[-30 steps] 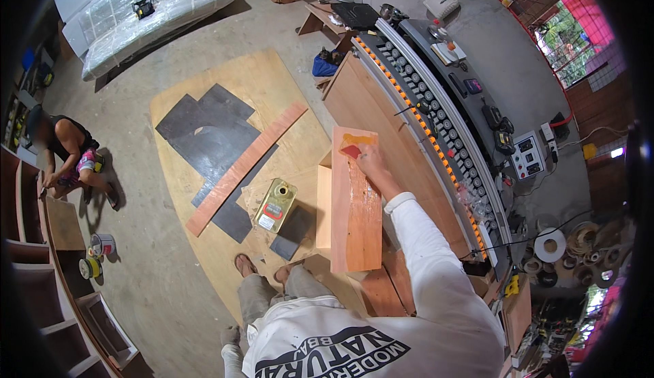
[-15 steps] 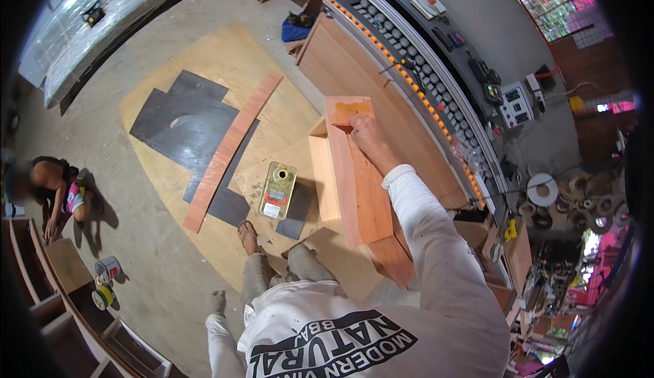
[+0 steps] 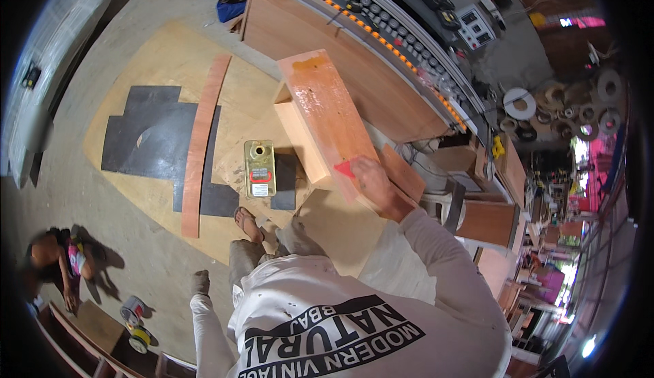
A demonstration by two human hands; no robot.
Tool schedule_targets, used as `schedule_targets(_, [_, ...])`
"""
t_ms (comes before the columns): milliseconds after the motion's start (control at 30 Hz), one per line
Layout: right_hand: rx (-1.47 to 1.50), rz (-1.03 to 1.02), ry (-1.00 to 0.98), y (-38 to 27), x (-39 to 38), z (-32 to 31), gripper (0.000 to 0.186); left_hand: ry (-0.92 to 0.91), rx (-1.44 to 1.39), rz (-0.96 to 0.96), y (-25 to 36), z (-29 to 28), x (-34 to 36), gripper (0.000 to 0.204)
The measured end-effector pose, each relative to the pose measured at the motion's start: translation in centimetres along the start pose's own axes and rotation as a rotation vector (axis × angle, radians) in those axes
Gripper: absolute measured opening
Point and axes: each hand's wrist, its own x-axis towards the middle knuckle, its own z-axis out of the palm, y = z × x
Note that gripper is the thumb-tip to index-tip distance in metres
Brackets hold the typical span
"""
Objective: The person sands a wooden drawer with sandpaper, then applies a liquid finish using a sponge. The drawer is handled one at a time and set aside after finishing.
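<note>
My right hand [image 3: 370,179] is closed on a small red flat spreader [image 3: 344,169], pressed against the near end of a long reddish wood panel [image 3: 327,109]. Much of the panel's face looks wet and glossy, with a yellow-orange smear [image 3: 310,65] at its far end. The panel lies on top of a pale wooden box frame [image 3: 300,136]. At my left side hangs my left hand [image 3: 200,282], away from the work; its fingers are too small and dim to make out. A gold metal tin [image 3: 259,168] with an open round mouth stands left of the panel.
A plywood sheet [image 3: 150,57] on the floor carries dark cut sheets [image 3: 146,129] and a thin reddish strip [image 3: 204,146]. Behind the panel runs a long machine with rollers [image 3: 340,0]. Another person [image 3: 58,262] crouches at lower left near paint cans [image 3: 133,310].
My right hand has drawn the red spreader from the panel's far end to its near end. The panel face now looks glossier, and the view has shifted to the right.
</note>
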Motion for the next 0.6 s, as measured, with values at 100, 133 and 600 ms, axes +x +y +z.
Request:
schedule_targets(100, [0.05, 0.068, -0.088, -2.8, -7.6, -2.1, 0.024, -0.03, 0.044, -0.095, 0.0, 1.0, 1.9, 0.037])
schedule_targets(133, [0.052, 0.117, -0.198, -3.3, -9.7, -2.6, 0.025, -0.025, -0.012, 0.028, 0.0, 1.2, 2.6, 0.033])
schedule_targets(600, [0.351, 0.809, -0.082, -1.8, -1.7, -7.9, 0.02, 0.104, -0.094, 0.091, 7.1, 0.4, 4.3, 0.05])
